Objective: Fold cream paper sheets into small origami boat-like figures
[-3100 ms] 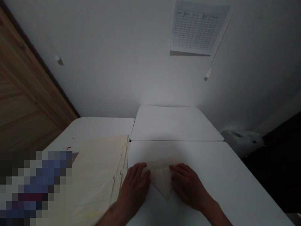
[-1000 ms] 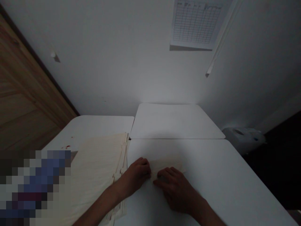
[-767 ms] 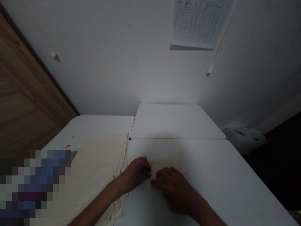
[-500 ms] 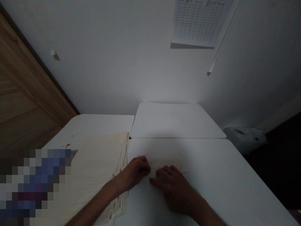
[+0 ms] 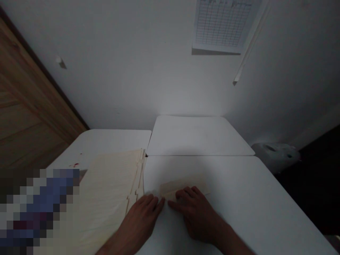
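A thin cream folded sheet (image 5: 183, 182) lies flat on the white table. My right hand (image 5: 198, 214) rests on its near edge, fingers bent and spread, pressing down with the fingertips. My left hand (image 5: 145, 216) is at the sheet's near left corner. Its index finger stretches out to touch that corner, while the other fingers are partly curled and hold nothing visible. To the left, close to my left forearm, spreads a stack of larger cream sheets (image 5: 114, 180) with uneven right edges. The sheet's part under my right palm is hidden.
The table (image 5: 233, 184) has seams between its white panels and meets a pale wall (image 5: 132, 71). A printed chart (image 5: 219, 28) hangs there. At the right stands a pale plastic container or bag (image 5: 278, 156). A wooden panel (image 5: 29, 106) is at the left, above a blurred-out patch.
My left hand has drawn back toward me and its closed fingers have loosened, with the index finger now extended. The sheet's left end is uncovered. My right hand has barely moved.
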Tool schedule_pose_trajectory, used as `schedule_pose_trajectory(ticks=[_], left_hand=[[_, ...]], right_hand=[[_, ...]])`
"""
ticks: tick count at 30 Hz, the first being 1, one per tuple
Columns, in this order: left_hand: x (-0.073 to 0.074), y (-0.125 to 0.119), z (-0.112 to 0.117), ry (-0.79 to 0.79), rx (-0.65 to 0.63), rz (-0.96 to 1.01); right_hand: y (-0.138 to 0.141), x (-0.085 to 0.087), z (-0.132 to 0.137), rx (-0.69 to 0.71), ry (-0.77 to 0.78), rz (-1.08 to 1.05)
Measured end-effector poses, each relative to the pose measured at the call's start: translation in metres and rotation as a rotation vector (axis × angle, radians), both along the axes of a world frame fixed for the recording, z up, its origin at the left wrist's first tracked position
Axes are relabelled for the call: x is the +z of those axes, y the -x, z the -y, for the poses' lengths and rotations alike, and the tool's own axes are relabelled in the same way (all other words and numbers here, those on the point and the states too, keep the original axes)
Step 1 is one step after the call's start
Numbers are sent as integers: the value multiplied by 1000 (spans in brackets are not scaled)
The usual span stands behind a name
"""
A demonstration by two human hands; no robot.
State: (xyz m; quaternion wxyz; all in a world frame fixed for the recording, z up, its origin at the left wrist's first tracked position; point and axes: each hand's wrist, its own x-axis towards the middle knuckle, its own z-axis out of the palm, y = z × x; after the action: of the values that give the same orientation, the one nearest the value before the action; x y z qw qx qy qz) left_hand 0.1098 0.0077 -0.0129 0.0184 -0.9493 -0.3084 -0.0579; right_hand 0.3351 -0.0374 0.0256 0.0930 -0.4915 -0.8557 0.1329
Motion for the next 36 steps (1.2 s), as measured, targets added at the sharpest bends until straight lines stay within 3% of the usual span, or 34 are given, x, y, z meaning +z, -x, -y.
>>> schedule_pose_trajectory(ticks=[6,15,27,36], left_hand=[[-5,2,2,22,7,-27],[15,-8,4,109,118,-138],[4,-9,9,-20,175,21],[6,-7,9,-5,142,-52]], right_hand=[[1,1,0,-7,13,-2],[-1,3,0,0,51,-3],[0,2,0,-3,46,-15],[5,9,-2,6,43,58]])
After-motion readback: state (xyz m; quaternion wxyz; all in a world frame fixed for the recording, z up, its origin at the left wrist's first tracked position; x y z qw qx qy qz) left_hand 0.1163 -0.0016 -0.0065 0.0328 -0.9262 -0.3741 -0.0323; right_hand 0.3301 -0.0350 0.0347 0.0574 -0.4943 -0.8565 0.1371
